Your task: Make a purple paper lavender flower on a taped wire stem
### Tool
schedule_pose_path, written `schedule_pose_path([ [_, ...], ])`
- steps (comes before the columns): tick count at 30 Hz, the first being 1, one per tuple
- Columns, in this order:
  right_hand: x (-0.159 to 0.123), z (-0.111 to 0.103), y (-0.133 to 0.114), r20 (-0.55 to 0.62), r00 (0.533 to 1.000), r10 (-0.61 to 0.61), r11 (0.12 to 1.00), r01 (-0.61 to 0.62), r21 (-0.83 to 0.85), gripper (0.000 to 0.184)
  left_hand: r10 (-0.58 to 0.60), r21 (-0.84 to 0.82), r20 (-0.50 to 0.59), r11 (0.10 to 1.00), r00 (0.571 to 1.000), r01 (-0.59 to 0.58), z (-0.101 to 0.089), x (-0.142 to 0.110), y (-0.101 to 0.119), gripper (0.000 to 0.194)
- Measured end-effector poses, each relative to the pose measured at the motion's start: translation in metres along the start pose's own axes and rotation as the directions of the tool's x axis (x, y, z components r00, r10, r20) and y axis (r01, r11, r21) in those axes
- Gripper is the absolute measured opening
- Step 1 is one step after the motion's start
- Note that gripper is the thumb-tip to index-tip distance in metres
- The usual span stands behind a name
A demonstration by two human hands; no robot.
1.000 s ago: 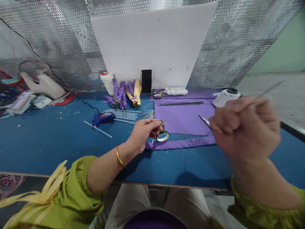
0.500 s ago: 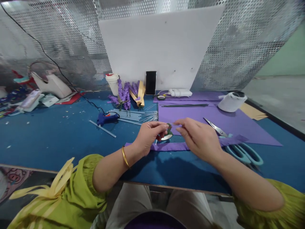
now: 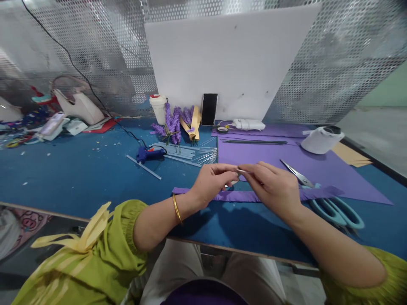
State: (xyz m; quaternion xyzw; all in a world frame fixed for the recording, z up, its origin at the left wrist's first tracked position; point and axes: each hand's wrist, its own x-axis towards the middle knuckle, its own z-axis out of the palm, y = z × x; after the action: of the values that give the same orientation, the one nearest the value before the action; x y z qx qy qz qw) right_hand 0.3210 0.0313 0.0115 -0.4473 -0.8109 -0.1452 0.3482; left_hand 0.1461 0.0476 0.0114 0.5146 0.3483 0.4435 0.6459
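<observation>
Over the table's front half, my left hand (image 3: pixel 211 183) pinches a roll of green tape (image 3: pixel 232 184), mostly hidden behind its fingers. My right hand (image 3: pixel 276 186) is closed, thumb and forefinger on a thin pale wire (image 3: pixel 242 170) that reaches toward the left fingertips. The fingertips of both hands nearly meet. Beneath them lies a long purple paper strip (image 3: pixel 233 196), running left to right under the hands. Large scissors (image 3: pixel 337 212) with light blue handles lie by my right wrist, partly under the strip.
Purple sheets (image 3: pixel 263 154) cover the right side, bearing dark wires (image 3: pixel 254 142). Left of them are a blue glue gun (image 3: pixel 151 153), glue sticks (image 3: pixel 178 150) and loose silvery wires (image 3: pixel 208 156). Purple flowers (image 3: pixel 172 123), a white cup (image 3: pixel 158 109) and a phone (image 3: pixel 209 109) stand behind.
My hands have come together, right fingertips now against the left ones. The green tape, visible before between them, is now mostly covered. The view has shifted slightly left.
</observation>
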Motion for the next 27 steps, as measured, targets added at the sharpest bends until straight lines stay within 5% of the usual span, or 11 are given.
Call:
schedule_pose_path([
  [7,0.0053,-0.0044,0.0018,-0.008,0.963,0.271,0.935,-0.260,0.242,0.012,0.302,0.281,-0.059,0.920,0.951,-0.275,-0.0032,0.0053,-0.0075,0.022],
  [12,0.0067,-0.0058,0.0022,0.065,0.957,0.283,0.906,-0.289,0.308,0.014,0.143,0.030,0.143,0.988,0.979,-0.148,-0.0009,0.0096,-0.0104,0.016],
  [21,0.0065,-0.0050,0.0003,0.033,0.963,0.268,0.930,-0.268,0.253,0.015,0.029,-0.019,0.070,0.999,0.997,-0.027,-0.0010,0.0042,-0.0030,0.021],
  [27,0.0064,-0.0099,-0.0004,0.114,0.964,0.242,0.945,-0.261,0.198,0.022,-0.055,-0.061,-0.024,0.997,0.998,0.054,-0.0031,0.0047,-0.0015,0.017],
])
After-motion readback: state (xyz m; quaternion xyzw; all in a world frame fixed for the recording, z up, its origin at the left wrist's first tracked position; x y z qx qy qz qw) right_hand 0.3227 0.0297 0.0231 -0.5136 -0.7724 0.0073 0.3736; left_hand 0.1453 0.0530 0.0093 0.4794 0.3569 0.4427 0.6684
